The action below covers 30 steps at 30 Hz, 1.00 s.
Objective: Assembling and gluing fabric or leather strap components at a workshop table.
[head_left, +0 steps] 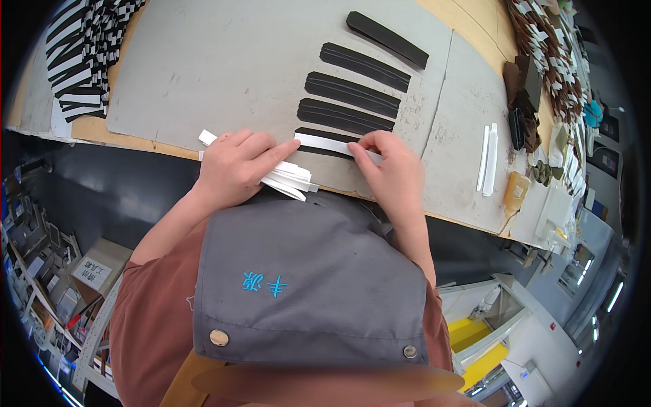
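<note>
Grey board [224, 68]: hands pressing white strip [325, 143] onto black strip [319, 133].

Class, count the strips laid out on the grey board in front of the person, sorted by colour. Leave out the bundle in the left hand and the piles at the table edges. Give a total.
Black strips in the row: 5, the nearest partly covered
White strip pressed onto the nearest black one: 1
White strips lying at the right of the board: 2
Total: 8

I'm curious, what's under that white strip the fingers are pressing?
A black strip lies under the white strip; its edges show. Its middle is covered. Both hands, left and right, press there.
</note>
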Motion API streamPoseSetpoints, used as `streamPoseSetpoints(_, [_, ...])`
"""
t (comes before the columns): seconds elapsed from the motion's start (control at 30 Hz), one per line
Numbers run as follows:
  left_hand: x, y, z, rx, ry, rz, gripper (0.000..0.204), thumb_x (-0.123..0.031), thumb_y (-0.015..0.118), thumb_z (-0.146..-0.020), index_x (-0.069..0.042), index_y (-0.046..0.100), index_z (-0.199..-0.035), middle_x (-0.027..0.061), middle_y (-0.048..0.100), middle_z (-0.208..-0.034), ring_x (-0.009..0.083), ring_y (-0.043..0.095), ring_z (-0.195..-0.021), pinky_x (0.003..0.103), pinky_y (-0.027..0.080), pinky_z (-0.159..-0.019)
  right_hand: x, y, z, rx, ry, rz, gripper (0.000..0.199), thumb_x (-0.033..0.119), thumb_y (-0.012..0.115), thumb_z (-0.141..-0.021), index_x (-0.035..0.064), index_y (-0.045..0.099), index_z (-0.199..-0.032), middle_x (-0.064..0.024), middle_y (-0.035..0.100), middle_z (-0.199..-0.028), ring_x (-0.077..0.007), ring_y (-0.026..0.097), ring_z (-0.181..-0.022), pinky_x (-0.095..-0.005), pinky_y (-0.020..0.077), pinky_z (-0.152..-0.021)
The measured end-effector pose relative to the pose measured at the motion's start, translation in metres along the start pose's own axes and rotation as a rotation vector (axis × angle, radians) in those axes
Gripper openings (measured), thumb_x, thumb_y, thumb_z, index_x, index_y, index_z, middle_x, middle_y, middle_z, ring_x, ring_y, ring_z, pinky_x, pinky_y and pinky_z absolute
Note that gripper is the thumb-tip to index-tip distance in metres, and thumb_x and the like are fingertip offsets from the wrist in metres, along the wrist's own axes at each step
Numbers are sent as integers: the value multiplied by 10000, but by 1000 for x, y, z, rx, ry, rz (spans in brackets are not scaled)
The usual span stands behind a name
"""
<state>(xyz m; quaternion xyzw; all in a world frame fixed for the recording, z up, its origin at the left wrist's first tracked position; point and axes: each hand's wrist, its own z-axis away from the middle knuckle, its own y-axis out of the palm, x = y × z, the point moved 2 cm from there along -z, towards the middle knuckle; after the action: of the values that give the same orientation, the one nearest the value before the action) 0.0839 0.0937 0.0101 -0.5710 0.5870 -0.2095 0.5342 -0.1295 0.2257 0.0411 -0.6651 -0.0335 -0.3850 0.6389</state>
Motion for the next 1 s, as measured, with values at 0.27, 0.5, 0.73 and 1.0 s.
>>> streamPoseSetpoints(0.27, [3, 2, 2, -23, 23, 11, 446, -180, 762, -737, -205, 765, -1183, -64, 578, -797, 114, 585, -704, 290, 426, -573, -10, 1, 2, -35, 16, 13, 177, 242, 737, -916, 84, 669, -878, -50, 689, -838, -271, 662, -857, -386, 510, -706])
streamPoseSetpoints(0.5, [4, 2, 1, -17, 25, 4, 443, -202, 765, -739, -211, 765, -1182, -70, 574, -795, 106, 584, -701, 285, 428, -574, -8, 5, 2, -79, -18, 92, 189, 252, 746, -911, 86, 673, -858, -56, 684, -816, -258, 664, -822, -378, 509, -695])
streamPoseSetpoints(0.73, [4, 2, 1, -6, 24, 1, 440, -189, 765, -745, -215, 763, -1185, -69, 576, -794, 107, 589, -707, 287, 431, -575, -7, 6, 4, -105, -19, 135, 168, 247, 745, -900, 110, 658, -860, -36, 665, -809, -263, 659, -841, -398, 514, -684])
streamPoseSetpoints(1.0, [0, 0, 1, -15, 49, 25, 444, -183, 786, -723, -181, 764, -1167, -48, 590, -779, 128, 587, -693, 293, 434, -579, -16, -5, 13, -373, 41, 49, 248, 211, 832, -831, 84, 620, -858, -39, 615, -779, -245, 644, -804, -359, 502, -632])
